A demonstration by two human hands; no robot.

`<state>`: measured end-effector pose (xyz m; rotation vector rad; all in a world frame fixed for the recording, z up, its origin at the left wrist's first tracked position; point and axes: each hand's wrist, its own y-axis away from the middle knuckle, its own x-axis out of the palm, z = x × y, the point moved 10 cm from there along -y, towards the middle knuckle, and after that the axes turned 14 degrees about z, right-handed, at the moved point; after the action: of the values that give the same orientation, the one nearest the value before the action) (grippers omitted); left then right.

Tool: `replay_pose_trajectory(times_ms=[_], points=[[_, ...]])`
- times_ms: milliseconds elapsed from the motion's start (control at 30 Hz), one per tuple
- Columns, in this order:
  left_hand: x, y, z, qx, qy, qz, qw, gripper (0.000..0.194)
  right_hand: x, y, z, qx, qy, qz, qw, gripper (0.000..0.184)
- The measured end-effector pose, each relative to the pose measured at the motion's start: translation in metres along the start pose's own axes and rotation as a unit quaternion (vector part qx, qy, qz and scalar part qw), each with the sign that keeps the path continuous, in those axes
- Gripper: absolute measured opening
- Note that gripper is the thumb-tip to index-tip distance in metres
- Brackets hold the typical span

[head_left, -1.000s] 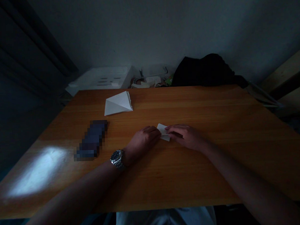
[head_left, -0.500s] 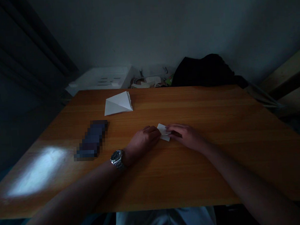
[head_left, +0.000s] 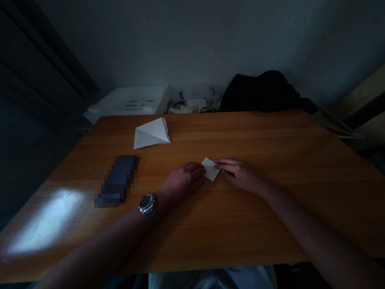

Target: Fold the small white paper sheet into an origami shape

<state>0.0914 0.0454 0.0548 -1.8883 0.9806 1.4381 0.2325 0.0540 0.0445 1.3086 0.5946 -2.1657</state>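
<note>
A small white piece of folded paper (head_left: 210, 171) lies on the wooden table, with its corners toward and away from me. At its left corner my left hand (head_left: 189, 177) is closed, fingertips gripping the edge. My right hand (head_left: 236, 172) pinches the right corner, index finger along the top and thumb lower down. The fingers hide both side corners. A silver watch (head_left: 148, 205) is on my left wrist.
A larger folded white paper (head_left: 151, 134) lies at the table's back left. Nearer, on the left, is a blurred dark flat object (head_left: 118, 180). Behind the table (head_left: 274, 137) stand a white tray (head_left: 124, 98) and a black cloth-like bundle (head_left: 263, 91).
The small paper's raised flap now lies flat, and its outline has become a neat diamond. My right fingers have shifted slightly to its right corner; my left hand stays at its left.
</note>
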Motion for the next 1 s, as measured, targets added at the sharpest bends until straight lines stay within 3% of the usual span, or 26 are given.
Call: replay_pose_trajectory(times_ms=[133,400,600,1000], points=[[0.003,0.001,-0.001,0.004,-0.008,0.014,1.0,0.042,-0.004,0.0,0.003,-0.01,0.011,-0.008,1.0,0.033],[0.002,0.002,0.002,-0.035,-0.044,0.016,0.998,0.048,-0.002,0.001,0.013,-0.041,0.025,0.002,0.999,0.027],[0.0,0.002,0.003,-0.035,-0.052,0.0,0.998,0.045,-0.004,0.002,0.019,-0.047,0.027,-0.001,0.999,0.026],[-0.002,0.003,0.002,-0.017,-0.025,0.003,1.0,0.039,-0.001,0.001,0.006,-0.014,0.01,0.0,1.0,0.035]])
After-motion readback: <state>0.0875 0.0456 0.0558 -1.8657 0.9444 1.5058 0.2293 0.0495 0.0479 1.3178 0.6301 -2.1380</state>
